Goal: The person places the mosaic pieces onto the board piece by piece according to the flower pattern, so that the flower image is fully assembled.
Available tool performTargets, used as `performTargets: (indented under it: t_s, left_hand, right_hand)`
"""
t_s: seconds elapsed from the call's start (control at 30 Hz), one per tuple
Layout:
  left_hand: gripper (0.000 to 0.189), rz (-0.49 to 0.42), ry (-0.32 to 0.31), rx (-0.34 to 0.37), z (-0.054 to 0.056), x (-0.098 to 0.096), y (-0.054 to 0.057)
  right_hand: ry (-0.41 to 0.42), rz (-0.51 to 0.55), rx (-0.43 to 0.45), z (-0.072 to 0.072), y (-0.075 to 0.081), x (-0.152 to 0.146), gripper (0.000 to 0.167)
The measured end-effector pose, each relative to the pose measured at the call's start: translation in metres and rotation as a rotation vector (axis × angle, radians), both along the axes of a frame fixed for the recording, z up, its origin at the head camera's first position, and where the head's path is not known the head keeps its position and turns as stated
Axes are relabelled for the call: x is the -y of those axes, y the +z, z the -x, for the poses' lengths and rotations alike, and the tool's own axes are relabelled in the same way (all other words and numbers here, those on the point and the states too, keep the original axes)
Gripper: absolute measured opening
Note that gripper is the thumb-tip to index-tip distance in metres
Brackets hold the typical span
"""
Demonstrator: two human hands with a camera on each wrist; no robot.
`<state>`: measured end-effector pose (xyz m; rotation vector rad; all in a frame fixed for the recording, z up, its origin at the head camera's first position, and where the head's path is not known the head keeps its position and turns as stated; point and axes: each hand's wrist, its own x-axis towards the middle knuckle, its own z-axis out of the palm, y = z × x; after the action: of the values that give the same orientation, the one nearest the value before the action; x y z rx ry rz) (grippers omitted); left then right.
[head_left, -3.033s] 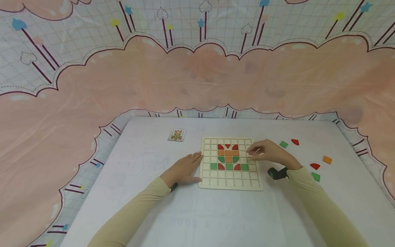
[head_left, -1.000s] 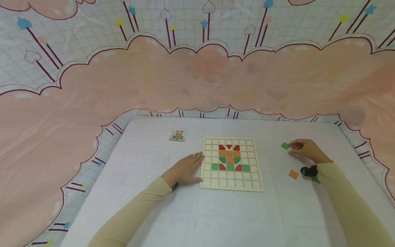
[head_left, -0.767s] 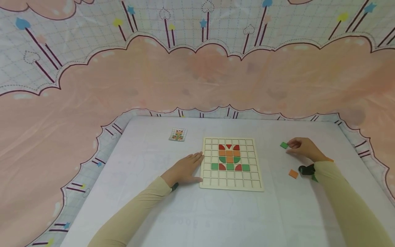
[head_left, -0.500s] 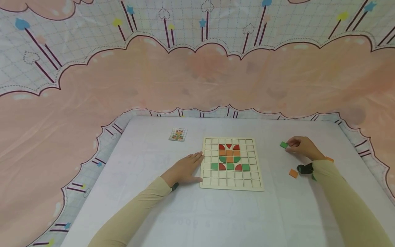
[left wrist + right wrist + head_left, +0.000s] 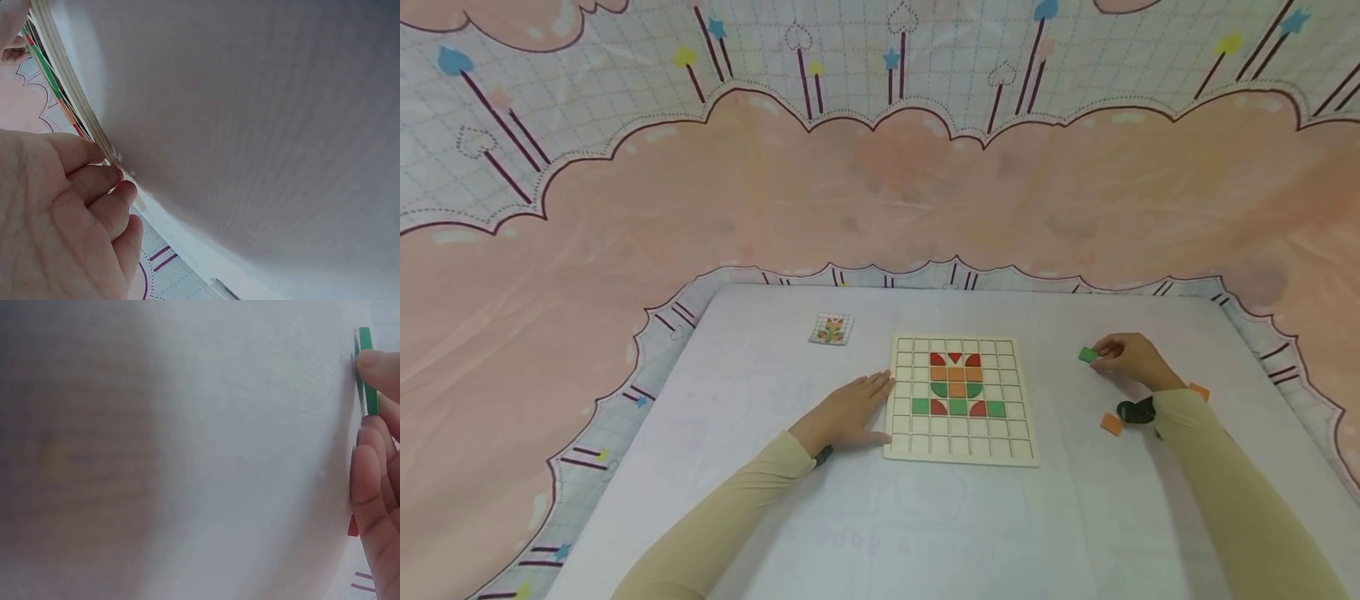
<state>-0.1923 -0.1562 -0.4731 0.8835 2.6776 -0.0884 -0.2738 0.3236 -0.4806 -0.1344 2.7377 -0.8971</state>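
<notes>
On the white table lies a pale square grid board [image 5: 942,447], with red, orange and green pieces forming a tulip-like pattern on its cells. My left hand [image 5: 850,411] is flat beside it, fingertips and thumb at its left edge; the left wrist view shows those fingers against the board's side. Right of the board, my right hand [image 5: 1133,358] pinches a green square tile [image 5: 1087,354] between thumb and fingers. In the right wrist view the green tile [image 5: 367,375] stands on edge under the thumb, and a red piece [image 5: 353,525] shows past the fingers.
A small pattern card [image 5: 831,328] with a similar tulip lies behind the board to the left. One orange tile [image 5: 1111,424] is near my right wrist; another orange tile [image 5: 1199,392] peeks out past the sleeve. The right forearm mostly hides other pieces.
My right hand has moved from the board's right side out to the loose pieces, then slightly left onto the green tile, which is now tilted and gripped. The left hand has stayed put.
</notes>
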Motion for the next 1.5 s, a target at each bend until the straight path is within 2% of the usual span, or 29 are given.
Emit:
performTargets:
  t_s: [0.2,0.43,0.77,1.1,1.3,1.5]
  left_hand:
    - [0.091,-0.002,0.005,0.001,-0.001,0.0,0.0]
    - [0.091,-0.004,-0.001,-0.006,-0.001,0.0,0.002]
    - [0.091,-0.015,-0.001,-0.006,0.0,0.001,0.002]
    - [0.091,-0.02,-0.002,0.006,0.001,0.0,0.003]
    - [0.09,-0.023,-0.002,0.011,0.001,0.0,0.004]
    - [0.09,-0.045,0.005,0.022,0.0,-0.001,0.005]
  right_hand:
    - [0.027,0.043,-0.041,-0.007,0.002,0.013,0.035]
    - [0.094,0.112,-0.117,-0.025,0.02,0.054,0.028]
    - [0.177,0.176,-0.103,-0.05,0.033,0.12,0.025]
    - [0.354,0.306,-0.104,-0.075,0.022,0.162,0.022]
    - [0.39,0.27,-0.106,-0.081,0.013,0.179,0.02]
    - [0.392,0.265,-0.08,-0.085,0.009,0.187,0.021]
